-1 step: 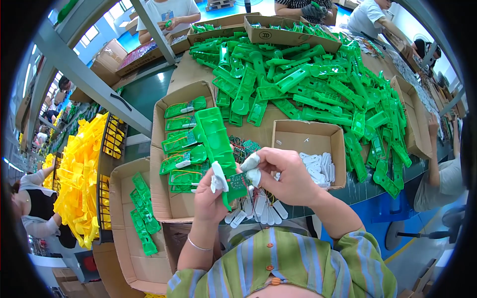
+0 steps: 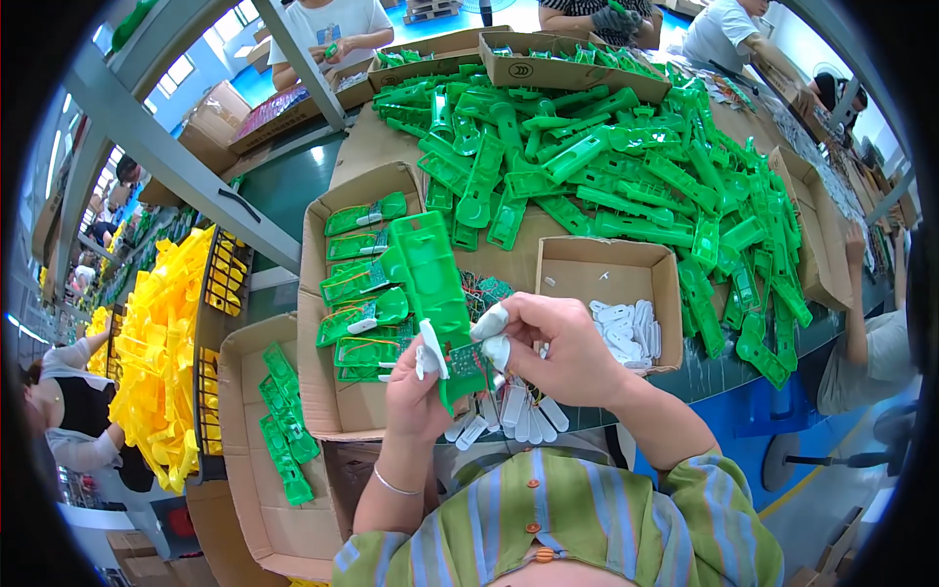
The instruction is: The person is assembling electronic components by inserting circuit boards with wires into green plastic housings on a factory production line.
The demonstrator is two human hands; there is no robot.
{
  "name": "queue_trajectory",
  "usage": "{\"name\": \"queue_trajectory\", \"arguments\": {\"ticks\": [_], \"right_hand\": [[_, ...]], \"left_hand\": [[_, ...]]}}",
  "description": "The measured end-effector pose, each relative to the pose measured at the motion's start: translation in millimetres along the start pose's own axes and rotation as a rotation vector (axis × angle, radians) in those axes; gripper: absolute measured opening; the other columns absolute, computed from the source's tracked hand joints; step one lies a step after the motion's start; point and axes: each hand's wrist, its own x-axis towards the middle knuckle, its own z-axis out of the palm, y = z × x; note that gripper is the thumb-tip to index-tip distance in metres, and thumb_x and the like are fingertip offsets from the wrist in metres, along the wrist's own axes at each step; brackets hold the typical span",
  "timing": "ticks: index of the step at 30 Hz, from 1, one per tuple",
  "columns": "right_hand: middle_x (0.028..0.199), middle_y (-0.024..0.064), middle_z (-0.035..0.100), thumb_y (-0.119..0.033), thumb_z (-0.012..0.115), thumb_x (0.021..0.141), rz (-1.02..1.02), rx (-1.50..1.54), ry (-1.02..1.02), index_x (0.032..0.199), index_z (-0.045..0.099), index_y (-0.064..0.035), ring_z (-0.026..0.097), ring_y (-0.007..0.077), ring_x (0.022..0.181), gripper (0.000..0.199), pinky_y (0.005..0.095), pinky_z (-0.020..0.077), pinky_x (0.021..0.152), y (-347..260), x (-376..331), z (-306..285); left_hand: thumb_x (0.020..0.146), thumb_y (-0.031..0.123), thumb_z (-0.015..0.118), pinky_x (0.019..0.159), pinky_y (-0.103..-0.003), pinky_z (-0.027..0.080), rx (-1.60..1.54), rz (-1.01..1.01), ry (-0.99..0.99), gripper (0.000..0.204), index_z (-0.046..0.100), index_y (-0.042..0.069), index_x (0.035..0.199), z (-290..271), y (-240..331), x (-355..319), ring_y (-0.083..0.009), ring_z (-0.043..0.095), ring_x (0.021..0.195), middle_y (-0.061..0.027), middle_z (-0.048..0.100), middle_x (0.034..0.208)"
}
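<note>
Your left hand [image 2: 416, 386] is wrapped around the lower end of a long green plastic shell [image 2: 430, 284], fingers closed on it, with a white strip [image 2: 430, 347] pinched against its side. Your right hand [image 2: 558, 347] comes in from 3 o'clock, fingertips taped white, nipped shut on a small green circuit board [image 2: 468, 360] seated at the shell's base. That shell looks light and stiff, probably a touch slick, so grip it by the long edges; the board looks thin and fragile, so I'd take it by its rim, not its face. Just below your hands, at 6 o'clock, a fan of white strips [image 2: 509, 411] lies on the table edge. At 3 o'clock an open brown carton [image 2: 606, 264] holds more white pieces [image 2: 626, 328]. At 9 o'clock a bigger carton [image 2: 313, 391] holds finished green units [image 2: 357, 293] laid in a column, and another box [image 2: 245, 470] at 8 o'clock has a few more. Up at 12 to 1 o'clock sprawls a great heap of green shells [image 2: 606, 166]. Far out at 9 o'clock there's a yellow pile [image 2: 156, 352] of parts. No readable labels on the cartons nearest you.
</note>
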Motion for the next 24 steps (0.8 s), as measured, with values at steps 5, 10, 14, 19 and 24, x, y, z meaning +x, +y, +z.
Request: {"name": "queue_trajectory", "arguments": {"ticks": [5, 10, 14, 19, 24], "right_hand": [[0.068, 0.005, 0.056, 0.006, 0.057, 0.074, 0.012, -0.094, 0.038, 0.085, 0.056, 0.004, 0.054, 0.0046, 0.059, 0.011, 0.021, 0.0443, 0.05, -7, -3, 7], [0.069, 0.0073, 0.054, 0.005, 0.059, 0.07, -0.103, -0.301, 0.081, 0.083, 0.055, 0.0021, 0.054, 0.0131, 0.058, 0.014, 0.0273, 0.0444, 0.05, 1, -2, 16], [0.079, 0.01, 0.051, 0.002, 0.062, 0.065, -0.333, -0.521, 0.081, 0.084, 0.056, 0.0007, 0.053, 0.0231, 0.066, 0.021, 0.0323, 0.0458, 0.054, 1, -1, 19], [0.083, 0.0111, 0.049, 0.0, 0.062, 0.064, -0.451, -0.69, 0.056, 0.085, 0.056, 0.0018, 0.053, 0.022, 0.068, 0.022, 0.0301, 0.0472, 0.055, 7, -8, 24], [0.084, 0.0131, 0.049, -0.004, 0.062, 0.059, -0.586, -0.802, 0.044, 0.081, 0.056, 0.0054, 0.054, 0.0237, 0.071, 0.025, 0.0301, 0.0485, 0.053, 3, -8, 21]], "left_hand": [[0.09, 0.022, 0.047, 0.088, -0.039, 0.045, -0.081, -0.054, -0.036, 0.041, 0.039, 0.001, 0.124, -8, -10, -3, -0.0246, 0.054, 0.103, -0.0127, 0.053, 0.114], [0.091, 0.021, 0.046, 0.088, -0.039, 0.045, 0.092, 0.068, 0.079, 0.04, 0.04, 0.002, 0.124, -2, -18, -6, -0.0223, 0.055, 0.102, -0.0104, 0.055, 0.112], [0.091, 0.021, 0.046, 0.086, -0.037, 0.046, 0.052, 0.063, 0.103, 0.038, 0.041, 0.002, 0.124, -1, -12, -6, -0.0213, 0.055, 0.101, -0.0101, 0.055, 0.112], [0.091, 0.023, 0.046, 0.081, -0.036, 0.049, 0.009, 0.059, 0.164, 0.035, 0.043, 0.003, 0.12, 2, -16, -9, -0.021, 0.057, 0.097, -0.0095, 0.056, 0.109], [0.091, 0.024, 0.046, 0.082, -0.033, 0.048, 0.011, 0.044, 0.126, 0.034, 0.045, 0.004, 0.119, 2, -22, -9, -0.0187, 0.056, 0.098, -0.0076, 0.055, 0.111]]}}
